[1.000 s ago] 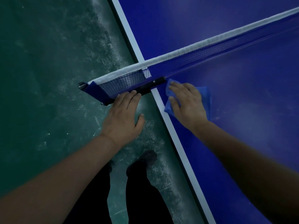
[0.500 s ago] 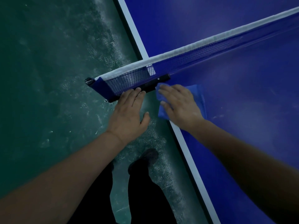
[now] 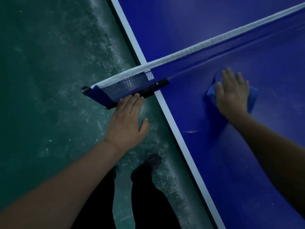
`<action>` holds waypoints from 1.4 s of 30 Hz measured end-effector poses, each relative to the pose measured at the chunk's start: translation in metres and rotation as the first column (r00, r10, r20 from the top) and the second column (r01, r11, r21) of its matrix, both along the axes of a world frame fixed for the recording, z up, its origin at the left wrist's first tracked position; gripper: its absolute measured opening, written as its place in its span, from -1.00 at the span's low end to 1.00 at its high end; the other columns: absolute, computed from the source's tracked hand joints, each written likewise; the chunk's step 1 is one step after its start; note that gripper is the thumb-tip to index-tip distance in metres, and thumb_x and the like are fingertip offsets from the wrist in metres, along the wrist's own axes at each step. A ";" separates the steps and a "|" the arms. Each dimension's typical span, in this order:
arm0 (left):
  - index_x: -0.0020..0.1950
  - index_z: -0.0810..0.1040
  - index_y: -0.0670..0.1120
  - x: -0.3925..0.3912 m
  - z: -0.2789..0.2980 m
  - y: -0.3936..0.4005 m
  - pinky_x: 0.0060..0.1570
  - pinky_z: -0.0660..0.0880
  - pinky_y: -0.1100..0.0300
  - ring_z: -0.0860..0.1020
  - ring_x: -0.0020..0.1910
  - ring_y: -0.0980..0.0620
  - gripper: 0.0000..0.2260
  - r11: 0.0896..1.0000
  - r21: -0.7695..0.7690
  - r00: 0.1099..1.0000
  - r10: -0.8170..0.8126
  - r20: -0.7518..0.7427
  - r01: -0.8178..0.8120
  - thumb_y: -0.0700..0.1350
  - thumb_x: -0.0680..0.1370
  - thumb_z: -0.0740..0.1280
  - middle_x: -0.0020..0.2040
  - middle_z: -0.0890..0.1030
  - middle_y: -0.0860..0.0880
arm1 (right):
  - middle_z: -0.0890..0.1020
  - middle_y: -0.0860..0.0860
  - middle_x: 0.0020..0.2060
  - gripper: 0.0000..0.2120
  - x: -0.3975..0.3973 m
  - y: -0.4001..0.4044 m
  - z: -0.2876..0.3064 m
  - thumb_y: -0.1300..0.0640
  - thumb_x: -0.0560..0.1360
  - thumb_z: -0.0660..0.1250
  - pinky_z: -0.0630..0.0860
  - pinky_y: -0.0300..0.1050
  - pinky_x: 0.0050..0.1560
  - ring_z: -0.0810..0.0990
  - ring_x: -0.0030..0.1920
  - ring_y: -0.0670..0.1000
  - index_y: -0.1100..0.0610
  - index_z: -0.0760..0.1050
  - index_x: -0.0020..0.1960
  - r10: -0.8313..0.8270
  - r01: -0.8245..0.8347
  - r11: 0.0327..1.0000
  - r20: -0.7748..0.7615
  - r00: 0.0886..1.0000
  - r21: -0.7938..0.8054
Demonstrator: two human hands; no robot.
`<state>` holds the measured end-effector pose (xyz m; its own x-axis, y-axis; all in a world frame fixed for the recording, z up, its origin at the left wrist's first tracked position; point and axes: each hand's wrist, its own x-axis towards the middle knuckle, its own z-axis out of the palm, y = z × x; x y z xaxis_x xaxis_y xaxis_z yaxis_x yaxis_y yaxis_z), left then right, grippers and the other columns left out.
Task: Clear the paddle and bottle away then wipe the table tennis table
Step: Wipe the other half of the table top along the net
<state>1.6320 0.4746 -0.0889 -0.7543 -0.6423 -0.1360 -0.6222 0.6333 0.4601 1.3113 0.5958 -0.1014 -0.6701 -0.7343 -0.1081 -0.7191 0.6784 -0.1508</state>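
The blue table tennis table with its white edge line fills the right side. A blue cloth lies flat on it just below the net. My right hand presses down on the cloth with straight, spread fingers. My left hand rests with straight fingers against the black net clamp beside the table's edge. No paddle or bottle is in view.
The net with a white top band runs from the post at the left up to the right. A worn green floor lies to the left. My legs and a dark shoe stand by the table's edge.
My right hand has slid the cloth to the right, away from the table's edge and along the net. My left hand has stayed on the net clamp.
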 end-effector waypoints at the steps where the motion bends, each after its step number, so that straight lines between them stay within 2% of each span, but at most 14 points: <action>1: 0.48 0.35 -0.24 -0.001 0.001 -0.001 0.51 0.17 -0.12 0.27 0.49 -0.15 -0.45 1.000 0.006 1.000 0.005 -0.007 -0.005 -0.01 0.55 0.19 0.49 0.36 -0.19 | 0.12 0.02 0.60 -0.42 -0.004 -0.003 0.002 -0.07 0.64 -0.08 -0.09 0.21 0.55 0.03 0.58 0.17 0.12 0.10 0.60 -0.123 0.123 0.992 0.010 0.992 0.018; 3: 0.42 0.43 -0.25 -0.006 0.003 -0.003 0.44 0.27 -0.11 0.35 0.42 -0.15 -0.50 0.999 0.025 0.999 0.031 -0.040 -0.030 -0.03 0.53 0.20 0.43 0.43 -0.18 | 0.09 0.03 0.61 -0.41 0.025 -0.020 0.001 -0.01 0.62 -0.06 -0.13 0.23 0.55 -0.01 0.59 0.18 0.15 0.06 0.61 -0.165 0.165 0.986 0.016 0.986 0.010; 6: 0.34 0.51 -0.23 -0.015 0.009 -0.010 0.31 0.40 -0.08 0.48 0.27 -0.15 -0.57 0.992 0.043 0.987 0.124 -0.100 -0.121 -0.06 0.53 0.23 0.28 0.56 -0.17 | 0.13 0.05 0.60 -0.40 0.112 -0.029 -0.009 0.04 0.58 -0.04 -0.12 0.22 0.53 0.04 0.58 0.22 0.15 0.09 0.60 0.239 -0.239 0.971 0.007 0.971 0.002; 10: 0.32 0.51 -0.19 -0.030 0.013 -0.012 0.22 0.47 -0.02 0.54 0.17 -0.09 -0.63 0.990 0.028 0.957 0.144 -0.252 -0.141 -0.12 0.54 0.23 0.21 0.61 -0.12 | 0.13 -0.01 0.59 -0.45 0.123 0.025 -0.008 -0.06 0.65 -0.06 -0.11 0.18 0.54 0.03 0.59 0.14 0.09 0.10 0.60 0.618 -0.620 0.782 0.045 0.785 0.062; 15: 0.28 0.54 -0.23 -0.057 0.008 -0.007 0.27 0.39 0.13 0.53 0.20 -0.05 -0.67 0.996 -0.059 0.935 -0.081 -0.345 0.064 -0.18 0.54 0.23 0.21 0.60 -0.14 | 0.16 0.05 0.59 -0.43 -0.018 0.057 -0.006 -0.05 0.64 -0.11 -0.05 0.30 0.52 0.06 0.58 0.23 0.13 0.12 0.60 0.041 -0.039 0.998 -0.035 0.999 0.058; 18: 0.32 0.52 -0.21 -0.071 0.006 -0.005 0.31 0.32 0.24 0.49 0.25 -0.01 -0.65 0.995 -0.016 0.942 -0.094 -0.321 0.094 -0.18 0.56 0.22 0.25 0.59 -0.11 | 0.02 -0.03 0.62 -0.45 -0.027 0.036 -0.007 -0.05 0.67 -0.10 -0.16 0.29 0.54 -0.08 0.60 0.16 0.10 0.00 0.63 -0.329 0.329 0.944 -0.010 0.944 0.036; 20: 0.34 0.51 -0.22 -0.080 0.007 -0.006 0.31 0.29 0.33 0.48 0.26 0.01 -0.65 0.995 0.009 0.942 -0.090 -0.324 0.098 -0.19 0.57 0.20 0.27 0.58 -0.12 | 0.06 0.03 0.61 -0.46 0.022 0.012 -0.013 0.01 0.67 -0.06 -0.16 0.30 0.51 -0.02 0.59 0.23 0.14 0.04 0.62 -0.276 0.276 0.961 -0.046 0.960 -0.011; 25: 0.39 0.47 -0.21 -0.106 0.005 -0.006 0.34 0.26 0.27 0.44 0.33 -0.03 -0.63 0.988 0.002 0.943 -0.145 -0.299 0.153 -0.20 0.58 0.19 0.33 0.54 -0.15 | 0.17 -0.02 0.59 -0.45 0.123 0.039 -0.011 -0.09 0.64 -0.05 -0.07 0.26 0.53 0.04 0.59 0.15 0.06 0.15 0.59 0.426 -0.427 0.904 0.030 0.904 0.035; 27: 0.40 0.45 -0.22 -0.116 0.001 -0.002 0.42 0.25 0.18 0.41 0.39 -0.06 -0.61 0.968 0.012 0.930 -0.236 -0.281 0.249 -0.20 0.58 0.19 0.39 0.49 -0.16 | 0.23 0.00 0.57 -0.45 0.076 0.064 -0.009 -0.07 0.63 -0.05 -0.01 0.29 0.50 0.13 0.57 0.19 0.06 0.21 0.57 0.364 -0.365 0.930 0.023 0.931 0.039; 30: 0.47 0.36 -0.26 -0.130 -0.008 -0.001 0.52 0.14 -0.11 0.22 0.53 -0.15 -0.56 0.866 -0.082 0.848 -0.500 -0.175 0.494 -0.13 0.61 0.14 0.52 0.31 -0.20 | 0.13 -0.02 0.60 -0.44 -0.027 0.096 -0.008 -0.07 0.65 -0.12 -0.06 0.33 0.51 0.04 0.59 0.21 0.06 0.10 0.61 -0.070 0.078 0.991 -0.072 0.995 0.111; 33: 0.55 0.25 -0.24 -0.143 -0.017 -0.010 0.54 0.01 -0.14 0.04 0.59 -0.15 -0.47 0.735 -0.146 0.738 -0.673 -0.038 0.663 0.00 0.63 0.08 0.59 0.13 -0.16 | -0.03 -0.11 0.61 -0.45 -0.064 0.103 -0.003 -0.09 0.67 -0.12 -0.19 0.37 0.50 -0.14 0.60 0.18 0.02 -0.03 0.63 -0.499 0.497 0.866 0.019 0.867 0.065; 35: 0.57 0.20 -0.21 -0.149 -0.022 -0.018 0.55 -0.01 -0.14 0.00 0.60 -0.13 -0.44 0.697 -0.129 0.705 -0.709 0.016 0.705 0.05 0.64 0.05 0.61 0.07 -0.13 | -0.01 -0.08 0.62 -0.44 -0.025 0.082 -0.009 -0.08 0.66 -0.14 -0.17 0.43 0.46 -0.10 0.59 0.24 0.04 -0.03 0.63 -0.464 0.466 0.883 -0.040 0.885 0.059; 39: 0.59 0.15 -0.16 -0.150 -0.030 -0.022 0.55 -0.07 -0.09 -0.04 0.61 -0.10 -0.42 0.633 -0.180 0.654 -0.748 0.108 0.753 0.11 0.64 0.02 0.62 0.05 -0.10 | 0.15 -0.06 0.59 -0.43 0.060 0.078 -0.014 -0.13 0.63 -0.12 -0.02 0.38 0.48 0.06 0.58 0.20 0.02 0.14 0.59 0.062 -0.060 0.994 -0.018 0.998 0.091; 42: 0.59 0.17 -0.10 -0.151 -0.031 -0.022 0.54 -0.07 -0.15 -0.03 0.60 -0.14 -0.46 0.612 -0.214 0.644 -0.753 0.136 0.761 0.11 0.65 0.01 0.62 0.08 -0.11 | 0.12 -0.08 0.59 -0.40 -0.014 0.122 -0.009 -0.14 0.61 -0.17 -0.01 0.41 0.48 0.05 0.58 0.22 -0.01 0.09 0.61 -0.149 0.152 0.980 -0.038 0.988 0.126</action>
<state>1.4812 0.4522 -0.1194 -0.9851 0.1420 -0.0971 0.1173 0.9673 0.2248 1.2976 0.7179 -0.1101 -0.7761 -0.6060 -0.1744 -0.6099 0.7916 -0.0365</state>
